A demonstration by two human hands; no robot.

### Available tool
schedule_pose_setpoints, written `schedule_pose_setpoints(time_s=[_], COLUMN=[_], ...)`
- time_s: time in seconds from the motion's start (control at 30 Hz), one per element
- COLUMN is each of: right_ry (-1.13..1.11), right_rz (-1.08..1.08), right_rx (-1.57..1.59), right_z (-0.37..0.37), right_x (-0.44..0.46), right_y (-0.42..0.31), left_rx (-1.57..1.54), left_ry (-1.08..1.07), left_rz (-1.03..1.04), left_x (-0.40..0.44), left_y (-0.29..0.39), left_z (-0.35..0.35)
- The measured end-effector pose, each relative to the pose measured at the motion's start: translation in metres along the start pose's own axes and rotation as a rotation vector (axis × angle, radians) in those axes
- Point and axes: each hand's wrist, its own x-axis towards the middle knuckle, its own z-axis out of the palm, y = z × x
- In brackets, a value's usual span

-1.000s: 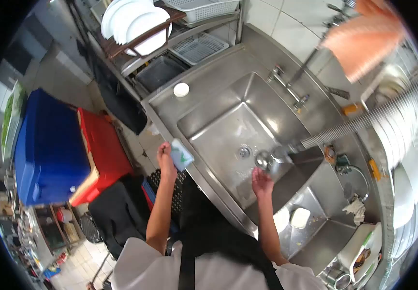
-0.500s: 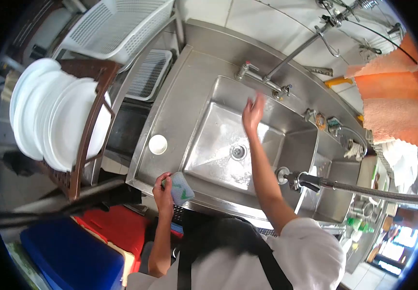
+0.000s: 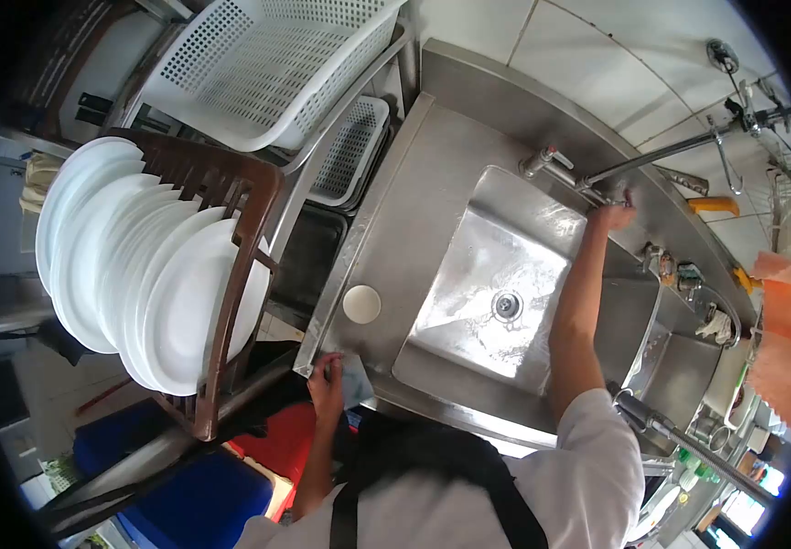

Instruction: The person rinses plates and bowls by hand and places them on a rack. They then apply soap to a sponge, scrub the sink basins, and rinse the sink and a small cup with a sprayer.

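Note:
My left hand (image 3: 326, 389) is closed on a light blue-grey cloth (image 3: 356, 382) at the front left corner of the steel counter. A round white bowl (image 3: 361, 304) rests on the counter just beyond it. My right arm reaches across the steel sink (image 3: 496, 274), and my right hand (image 3: 617, 215) is closed around the right-hand handle of the wall-side faucet (image 3: 553, 163), which is mostly hidden by the fingers. Wet streaks shine on the sink's bottom around the drain (image 3: 507, 306).
White plates (image 3: 139, 265) stand in a brown rack (image 3: 231, 183) on the left, below a white perforated basket (image 3: 267, 64). A sprayer hose (image 3: 706, 462) crosses the lower right, near a second sink (image 3: 688, 366). Orange cloths (image 3: 780, 339) hang at the right.
My right hand has moved from above the drain area to the faucet and closed on its handle. My left hand still holds the cloth. The view has swung, showing more of the plate rack.

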Motion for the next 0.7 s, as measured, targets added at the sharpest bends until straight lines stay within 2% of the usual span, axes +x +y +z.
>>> schedule_pose_setpoints(time_s=[0.03,0.07,0.1,0.13,0.17,0.2,0.23,0.27,0.3,0.33,0.37,0.4,0.43,0.47,0.5,0.57,0.6,0.7], right_ry=[-0.001,0.04,0.08,0.138,0.032,-0.337,-0.51,-0.936,-1.195,-1.197,-1.278,-1.477,-1.466,-1.403,-1.386,-1.427,-1.298,-1.223], right_rz=[0.005,0.199,0.39,0.515,0.202,-0.021,-0.095,0.326,-0.338,-1.01,-0.939,-0.973,-1.02,-1.1,-1.094,-0.942,-0.867,-0.576], right_rx=[-0.014,-0.241,-0.478,-0.392,-0.204,-0.149,0.208,0.309,0.145,0.143,0.153,0.171,0.228,0.112,0.095,-0.089,-0.042,0.013], right_z=[0.003,0.003,-0.001,-0.005,-0.026,-0.049,-0.082,-0.125,-0.156,-0.186,-0.21,-0.228,-0.24,-0.247,-0.246,-0.245,-0.239,-0.232], right_x=[-0.005,-0.01,-0.019,-0.035,-0.076,-0.114,-0.187,-0.247,-0.302,-0.358,-0.393,-0.401,-0.404,-0.416,-0.414,-0.41,-0.402,-0.356], right_y=[-0.012,-0.018,-0.022,-0.031,-0.047,-0.054,-0.083,-0.104,-0.118,-0.133,-0.148,-0.168,-0.186,-0.174,-0.158,-0.143,-0.139,-0.126], left_rx=[0.043,0.088,0.052,0.014,0.017,0.095,0.164,0.16,0.229,0.286,0.253,0.424,0.604,0.589,0.704,0.84,0.855,0.74], left_ry=[0.123,0.239,0.251,0.27,0.252,0.221,0.191,0.182,0.239,0.28,0.237,0.258,0.291,0.27,0.183,0.105,0.11,0.157], left_rz=[0.011,0.015,0.073,0.125,0.105,0.099,0.106,0.115,0.171,0.238,0.281,0.38,0.475,0.509,0.463,0.405,0.393,0.393], left_x=[0.007,0.012,0.016,0.021,0.024,0.027,0.031,0.029,0.028,0.025,0.018,0.009,0.004,0.004,0.001,-0.005,-0.004,0.012], left_y=[-0.005,-0.012,-0.02,-0.025,-0.027,-0.03,-0.031,-0.033,-0.032,-0.029,-0.021,-0.011,-0.004,-0.002,-0.004,-0.012,-0.016,0.01], left_z=[0.004,0.007,0.007,0.008,0.006,0.002,0.0,-0.003,-0.002,0.004,0.01,0.012,0.014,0.023,0.033,0.045,0.053,0.08])
